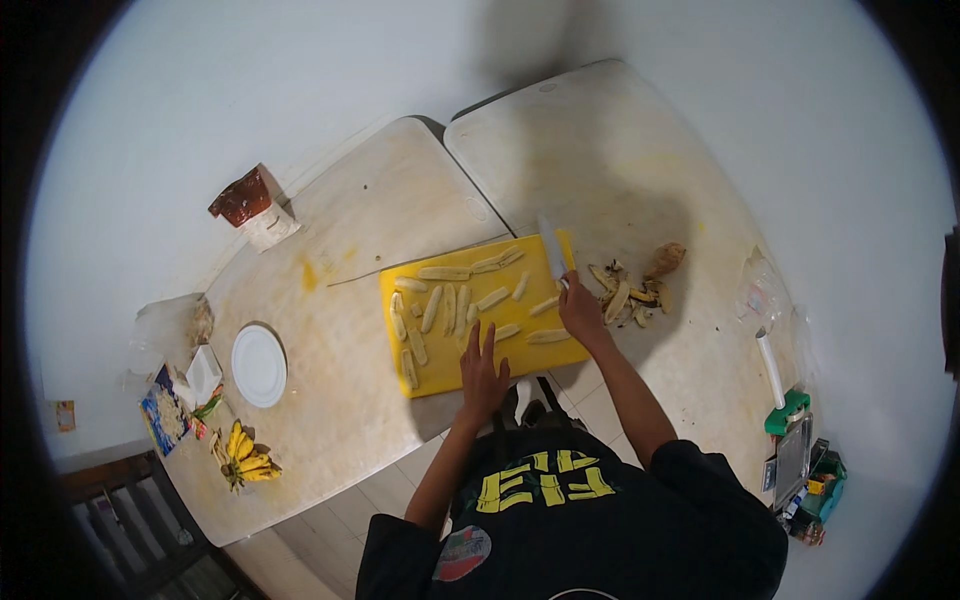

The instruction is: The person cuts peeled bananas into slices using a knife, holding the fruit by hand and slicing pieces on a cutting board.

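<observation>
A yellow cutting board (450,372) lies at the table's near edge with several pale, long banana slices (450,310) spread over it. My right hand (582,308) is closed round the handle of a knife (551,247), above the board's right side. The blade points away from me toward the board's far right corner. My left hand (484,375) is over the board's near edge, its fingers stretched out and apart. Its fingertips are close to banana slices in the middle; whether they touch one I cannot tell.
Banana peels (625,298) lie right of the board beside a brown lump (666,260). At the left are a white plate (259,366), a bunch of bananas (245,457) and a blue packet (165,410). A brown-and-white bag (258,212) stands by the wall; a green-edged scale (792,455) is far right.
</observation>
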`<state>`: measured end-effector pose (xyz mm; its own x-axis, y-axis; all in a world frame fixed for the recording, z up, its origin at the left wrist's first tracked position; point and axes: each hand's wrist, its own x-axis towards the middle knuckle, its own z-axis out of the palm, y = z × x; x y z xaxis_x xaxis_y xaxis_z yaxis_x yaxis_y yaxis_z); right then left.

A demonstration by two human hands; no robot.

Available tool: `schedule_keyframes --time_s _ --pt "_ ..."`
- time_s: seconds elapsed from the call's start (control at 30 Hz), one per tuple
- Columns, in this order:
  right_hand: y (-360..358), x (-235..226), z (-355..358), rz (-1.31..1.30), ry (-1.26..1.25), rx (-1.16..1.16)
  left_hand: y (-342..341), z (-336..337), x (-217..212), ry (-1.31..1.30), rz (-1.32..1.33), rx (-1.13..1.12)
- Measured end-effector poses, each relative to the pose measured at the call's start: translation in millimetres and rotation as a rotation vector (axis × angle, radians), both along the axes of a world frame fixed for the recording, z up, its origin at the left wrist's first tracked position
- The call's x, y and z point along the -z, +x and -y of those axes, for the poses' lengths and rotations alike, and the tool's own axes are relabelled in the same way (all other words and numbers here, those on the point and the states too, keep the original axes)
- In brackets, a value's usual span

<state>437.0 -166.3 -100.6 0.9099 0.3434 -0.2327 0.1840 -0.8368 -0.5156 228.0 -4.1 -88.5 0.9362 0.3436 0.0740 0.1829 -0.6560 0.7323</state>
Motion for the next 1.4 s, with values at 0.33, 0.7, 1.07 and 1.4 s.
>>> schedule_keyframes --time_s 0.33,0.7,1.07,1.4 --pt "-97 -23 62 -0.024 0.136 -0.005 32 2 -1 0.037 0.055 0.063" --pt "-116 -39 106 -1.747 2.000 0.536 -14 9 -10 0.098 0.008 -0.057" --pt "-135 -47 106 -1.287 1.404 0.421 -57 50 -15 0.134 -0.046 -0.023" --pt "-110 4 103 -0.011 0.448 0.245 -78 57 19 -0.152 -0.082 0.083"
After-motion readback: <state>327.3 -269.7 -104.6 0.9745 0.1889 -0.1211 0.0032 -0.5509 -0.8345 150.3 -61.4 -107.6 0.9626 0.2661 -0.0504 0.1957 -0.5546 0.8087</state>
